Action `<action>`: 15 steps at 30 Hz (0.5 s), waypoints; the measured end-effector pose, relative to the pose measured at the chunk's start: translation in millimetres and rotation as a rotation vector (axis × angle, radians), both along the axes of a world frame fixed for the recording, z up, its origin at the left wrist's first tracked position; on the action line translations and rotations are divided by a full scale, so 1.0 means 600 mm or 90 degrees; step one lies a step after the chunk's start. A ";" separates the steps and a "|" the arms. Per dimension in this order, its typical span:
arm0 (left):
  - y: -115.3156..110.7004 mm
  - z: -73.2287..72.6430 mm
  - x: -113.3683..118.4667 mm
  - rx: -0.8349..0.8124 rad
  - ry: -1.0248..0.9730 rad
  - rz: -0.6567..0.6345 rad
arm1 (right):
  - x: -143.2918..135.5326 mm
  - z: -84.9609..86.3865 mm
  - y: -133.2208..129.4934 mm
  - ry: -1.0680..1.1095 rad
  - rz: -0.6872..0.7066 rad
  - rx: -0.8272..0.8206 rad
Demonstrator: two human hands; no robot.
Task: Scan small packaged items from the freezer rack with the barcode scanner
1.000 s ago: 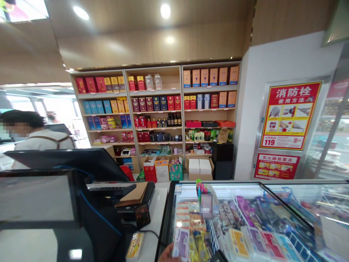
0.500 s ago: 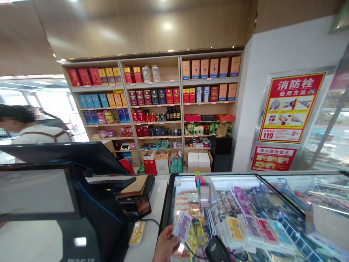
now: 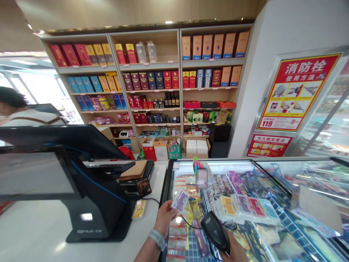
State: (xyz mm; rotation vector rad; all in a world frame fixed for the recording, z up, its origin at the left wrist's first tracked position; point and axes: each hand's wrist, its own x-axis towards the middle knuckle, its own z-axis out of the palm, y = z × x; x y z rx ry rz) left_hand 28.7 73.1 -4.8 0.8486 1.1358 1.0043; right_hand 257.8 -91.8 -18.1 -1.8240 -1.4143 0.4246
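Note:
Between its thumb and fingers, my left hand (image 3: pixel 165 215) pinches a small white-and-purple pack (image 3: pixel 180 201), held above the glass-topped freezer (image 3: pixel 167 182). A grey watch is on that wrist. At the lower right, my right hand (image 3: pixel 235 249) is wrapped round the handle of a black handheld scanner (image 3: pixel 215 229), whose head points up and left toward the pack. A row of similar packs (image 3: pixel 251 207) in yellow, purple, red and blue lies on the freezer glass. One yellow pack (image 3: pixel 139 209) rests on the white counter, left of my left hand.
A black checkout terminal (image 3: pixel 95 207) stands on the white counter (image 3: pixel 40 233) at left. Behind it is a person (image 3: pixel 32 116) in white. Shelves of boxed bottles (image 3: pixel 158 80) line the back wall. A black cable runs over the freezer glass.
The view has tilted down. My right hand has come into view, holding the scanner. My left hand still holds the purple pack, and more of its forearm shows.

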 end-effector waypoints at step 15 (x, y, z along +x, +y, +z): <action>0.015 -0.011 -0.004 0.069 0.038 0.000 | -0.012 0.037 -0.005 0.019 0.026 -0.049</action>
